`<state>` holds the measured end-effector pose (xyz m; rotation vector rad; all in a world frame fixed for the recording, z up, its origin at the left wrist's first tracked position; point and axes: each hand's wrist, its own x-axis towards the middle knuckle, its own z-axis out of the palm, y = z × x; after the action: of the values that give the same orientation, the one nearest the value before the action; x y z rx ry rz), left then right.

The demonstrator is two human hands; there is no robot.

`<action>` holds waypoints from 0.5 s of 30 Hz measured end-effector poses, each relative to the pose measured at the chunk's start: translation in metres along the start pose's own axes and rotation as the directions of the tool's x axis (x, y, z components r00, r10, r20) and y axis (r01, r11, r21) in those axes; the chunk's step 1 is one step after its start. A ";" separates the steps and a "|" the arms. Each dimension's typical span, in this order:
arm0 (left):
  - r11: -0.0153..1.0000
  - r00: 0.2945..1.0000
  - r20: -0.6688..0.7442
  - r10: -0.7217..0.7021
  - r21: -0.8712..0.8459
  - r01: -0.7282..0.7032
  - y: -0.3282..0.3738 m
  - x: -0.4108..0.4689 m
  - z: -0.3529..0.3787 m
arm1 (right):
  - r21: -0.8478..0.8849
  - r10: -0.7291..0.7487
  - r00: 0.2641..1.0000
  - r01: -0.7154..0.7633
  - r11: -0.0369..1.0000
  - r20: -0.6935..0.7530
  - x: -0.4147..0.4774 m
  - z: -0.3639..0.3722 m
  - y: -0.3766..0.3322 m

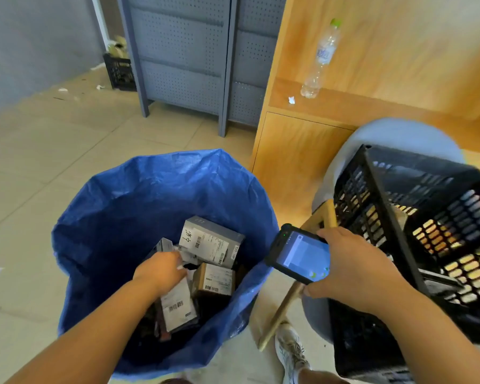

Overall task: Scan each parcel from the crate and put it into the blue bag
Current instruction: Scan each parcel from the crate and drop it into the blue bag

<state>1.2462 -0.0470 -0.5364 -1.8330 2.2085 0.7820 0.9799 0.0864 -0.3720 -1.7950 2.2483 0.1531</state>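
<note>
Bare forearms (94, 328); white laced trainer (290, 351) on the foot

This looks like a parcel sorting room at a courier depot or pick-up station. A big woven blue bag (150, 195) stands open on the tiled floor (53, 162), holding boxed parcels (211, 239) with printed barcode shipping labels. A handheld scanner (299, 254) with a lit screen is held beside a black plastic crate (427, 217), and a second crate (120, 72) sits by the far wall. Grey perforated metal racks (183, 51) line the back, next to a plain wooden cabinet (302, 151). Paper scraps (63, 90) litter the floor.
</note>
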 end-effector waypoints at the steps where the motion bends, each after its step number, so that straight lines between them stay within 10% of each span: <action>1: 0.999 0.999 -0.006 0.032 0.006 -0.031 0.011 -0.009 -0.003 | 0.006 0.008 1.000 -0.008 1.000 -0.019 -0.011 -0.005 0.006; 15: 0.882 0.872 -0.211 0.441 -0.079 -0.465 0.211 -0.123 -0.008 | 0.229 0.348 0.919 -0.304 0.925 -0.186 -0.153 -0.023 0.160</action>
<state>1.0755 0.0782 -0.4146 -1.4971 2.8326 0.8733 0.8529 0.2623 -0.3216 -1.3842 2.6053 -0.2148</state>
